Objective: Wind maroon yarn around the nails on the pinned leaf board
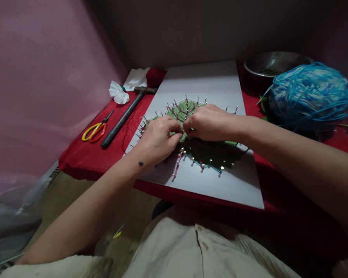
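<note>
A white board (208, 81) lies on a red-covered table (84, 156). Many small nails stand in it around a green leaf shape (188, 110), with dark red thread strung between them. My left hand (159, 137) and my right hand (210, 123) meet over the middle of the leaf, fingertips pinched together on the thread among the nails. What lies directly under the fingers is hidden. A red thread end (178, 164) trails toward the board's near edge.
Left of the board lie a hammer (124, 116), yellow-and-orange scissors (95, 130), crumpled white tissue (118, 94) and a red yarn ball (155, 76). A blue yarn bundle (311, 94) and a metal bowl (274, 65) sit at the right. A pink wall rises at the left.
</note>
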A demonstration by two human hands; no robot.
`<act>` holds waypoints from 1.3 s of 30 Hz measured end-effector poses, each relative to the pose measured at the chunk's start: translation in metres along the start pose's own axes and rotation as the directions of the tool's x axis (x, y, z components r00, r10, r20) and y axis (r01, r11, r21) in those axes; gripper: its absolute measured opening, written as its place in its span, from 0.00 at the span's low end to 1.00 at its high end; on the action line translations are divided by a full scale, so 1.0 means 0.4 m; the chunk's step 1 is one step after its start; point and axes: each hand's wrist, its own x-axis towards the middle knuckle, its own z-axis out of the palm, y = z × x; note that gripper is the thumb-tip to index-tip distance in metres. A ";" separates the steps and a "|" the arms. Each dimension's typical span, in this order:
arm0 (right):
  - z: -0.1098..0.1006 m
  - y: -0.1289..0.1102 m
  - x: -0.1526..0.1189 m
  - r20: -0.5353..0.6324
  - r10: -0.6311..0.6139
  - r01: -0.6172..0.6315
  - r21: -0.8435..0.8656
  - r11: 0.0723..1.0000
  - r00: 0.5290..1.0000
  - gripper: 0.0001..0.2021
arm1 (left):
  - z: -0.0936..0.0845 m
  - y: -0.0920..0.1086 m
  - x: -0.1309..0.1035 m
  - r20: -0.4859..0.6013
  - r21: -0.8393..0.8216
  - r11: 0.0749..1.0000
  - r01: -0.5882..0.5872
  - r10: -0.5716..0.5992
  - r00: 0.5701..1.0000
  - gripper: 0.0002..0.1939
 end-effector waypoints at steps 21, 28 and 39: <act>-0.033 -0.085 -0.002 0.110 0.148 -0.132 -0.135 0.982 0.983 0.09 | 0.000 -0.055 -0.053 -0.058 -0.129 0.989 -0.072 0.065 0.996 0.10; -0.031 -0.072 -0.069 0.095 0.195 -0.189 -0.065 0.980 0.976 0.11 | 0.004 -0.072 -0.063 -0.106 -0.137 0.985 -0.105 0.091 0.990 0.08; -0.025 -0.014 -0.095 0.036 -0.170 0.173 -0.102 0.980 0.985 0.16 | 0.007 -0.034 -0.022 -0.016 -0.034 0.978 -0.207 0.206 0.978 0.09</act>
